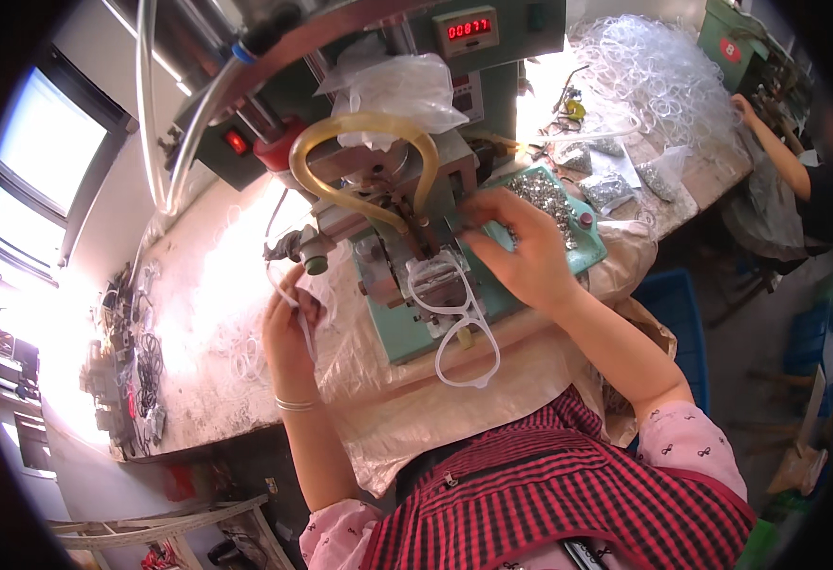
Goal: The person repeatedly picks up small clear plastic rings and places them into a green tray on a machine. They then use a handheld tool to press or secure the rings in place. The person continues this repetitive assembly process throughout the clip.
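A pale, translucent eyeglass frame [468, 328] sits at the small metal fixture of a bench machine [435, 277]. One of its rims lies over the fixture and the other hangs toward me past the green base. My right hand [528, 249] is beside the fixture, thumb and fingertips drawn together in a pinch. Those fingertips are blurred, and whatever is between them cannot be made out. To the left of the machine, my left hand [293, 321] is closed around a thin white plastic piece [308, 334], seen edge-on. A yellowish tube [364, 123] loops above the fixture.
Small metal parts [542, 198] fill a green tray behind my right hand. Bags of parts [608, 190] and a heap of clear frames [659, 71] lie farther right. A co-worker's arm [782, 157] reaches in there. Cables and metal fittings [136, 351] line the table's left side.
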Tool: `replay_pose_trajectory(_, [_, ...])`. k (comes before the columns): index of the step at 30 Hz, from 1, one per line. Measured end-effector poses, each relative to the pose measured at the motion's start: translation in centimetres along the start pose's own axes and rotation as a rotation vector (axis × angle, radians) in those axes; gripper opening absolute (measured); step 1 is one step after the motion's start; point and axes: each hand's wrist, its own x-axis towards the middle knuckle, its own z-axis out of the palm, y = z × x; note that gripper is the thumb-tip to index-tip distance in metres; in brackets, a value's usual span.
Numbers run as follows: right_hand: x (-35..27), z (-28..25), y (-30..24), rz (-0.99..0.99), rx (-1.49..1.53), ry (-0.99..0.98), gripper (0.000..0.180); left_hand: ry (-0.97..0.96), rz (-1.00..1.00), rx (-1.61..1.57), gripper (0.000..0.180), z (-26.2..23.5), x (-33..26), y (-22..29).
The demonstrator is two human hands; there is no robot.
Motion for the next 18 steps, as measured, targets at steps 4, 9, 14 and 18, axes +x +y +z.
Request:
replay_pose_trajectory(4, [-0.6,3.2,2.1,0.131,0.135,0.022,0.031,-0.174,-0.05,-0.158,0.075,6.9,-6.7,2.9])
replay_pose_trajectory(9, [-0.7,3.1,1.3,0.282,0.397,-0.063,0.045,-0.023,0.716,0.615,0.083,14.2,-8.9,7.3])
replay_pose_trajectory(14, [-1.1,3.7,-0.7,0.421,0.585,-0.051,0.05,0.136,0.883,0.72,0.051,14.6,-2.1,7.6])
replay_pose_trajectory(18, [-1.9,3.1,-2.4,0.299,0.427,0.012,0.046,0.082,0.969,0.511,0.031,14.7,-1.8,6.7])
